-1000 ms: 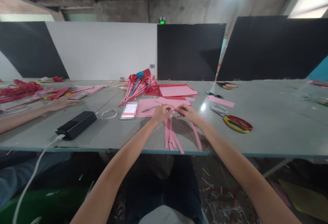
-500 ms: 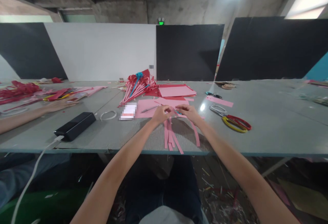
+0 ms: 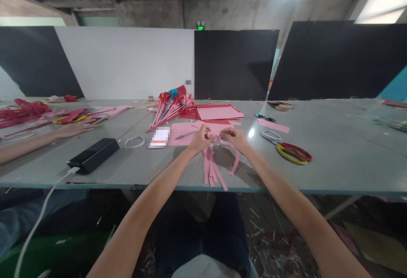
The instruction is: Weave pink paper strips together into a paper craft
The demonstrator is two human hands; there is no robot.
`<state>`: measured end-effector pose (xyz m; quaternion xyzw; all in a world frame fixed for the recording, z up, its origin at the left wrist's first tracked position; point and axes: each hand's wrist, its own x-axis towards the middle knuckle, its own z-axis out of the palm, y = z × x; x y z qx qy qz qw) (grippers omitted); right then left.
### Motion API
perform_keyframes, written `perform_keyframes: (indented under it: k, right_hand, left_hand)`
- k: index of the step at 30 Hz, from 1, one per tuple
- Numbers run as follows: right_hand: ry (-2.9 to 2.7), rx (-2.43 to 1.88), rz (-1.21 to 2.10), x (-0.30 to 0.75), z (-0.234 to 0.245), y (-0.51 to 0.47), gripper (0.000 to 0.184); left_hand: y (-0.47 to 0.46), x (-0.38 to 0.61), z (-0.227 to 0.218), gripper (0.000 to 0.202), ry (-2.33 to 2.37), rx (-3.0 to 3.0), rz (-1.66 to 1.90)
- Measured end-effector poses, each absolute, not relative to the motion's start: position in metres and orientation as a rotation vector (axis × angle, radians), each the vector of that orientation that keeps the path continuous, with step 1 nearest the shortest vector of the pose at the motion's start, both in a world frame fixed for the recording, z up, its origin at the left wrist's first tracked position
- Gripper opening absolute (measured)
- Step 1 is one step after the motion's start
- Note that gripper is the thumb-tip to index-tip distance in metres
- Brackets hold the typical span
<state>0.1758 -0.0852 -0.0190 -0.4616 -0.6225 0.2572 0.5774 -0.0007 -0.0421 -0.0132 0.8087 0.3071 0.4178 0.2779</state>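
Observation:
My left hand (image 3: 202, 139) is closed in a pinch on a pink paper strip (image 3: 235, 165). Facing it, my right hand (image 3: 235, 137) pinches the same strip, whose free end curves down toward me. A small bit of blue shows by the right fingertips; what it is I cannot make out. Beneath the hands, several loose pink strips (image 3: 210, 169) lie fanned toward the table's front edge. A pink sheet (image 3: 178, 133) lies under and behind the left hand, with a silver pen-like tool (image 3: 186, 135) on it.
Red-and-yellow-handled scissors (image 3: 291, 153) lie on the right, near a flat pink piece (image 3: 273, 125) and small dark-handled cutters (image 3: 265, 118). Behind are stacked pink sheets (image 3: 219, 112) and a ribbon bundle (image 3: 173, 104). A black power bank (image 3: 93, 156) and a co-worker's hand (image 3: 74, 129) are left.
The strip's hanging end has swung left and drawn up into a tighter curve. Both hands have shifted only slightly, still close together.

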Motion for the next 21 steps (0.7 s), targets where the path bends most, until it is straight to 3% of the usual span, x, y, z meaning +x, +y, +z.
perform_keyframes:
  k: [4, 6, 11, 21]
  right_hand:
    - [-1.371, -1.154, 0.379, 0.195, -0.006, -0.084, 0.014]
    - [-1.28, -1.248, 0.109, 0.214, 0.003, -0.087, 0.015]
    - [-0.995, -1.421, -0.621, 0.254, 0.021, -0.098, 0.021]
    - [-1.495, -1.218, -0.915, 0.226, 0.028, -0.098, 0.02]
  left_hand:
    - [-0.045, 0.0, -0.011, 0.022, 0.81, 2.092, 1.139]
    - [-0.045, 0.0, -0.011, 0.01, 0.823, 2.084, 1.13]
    - [-0.042, -0.001, -0.012, 0.006, 0.875, 2.124, 1.088]
    - [-0.04, -0.003, -0.011, 0.009, 0.841, 2.205, 1.174]
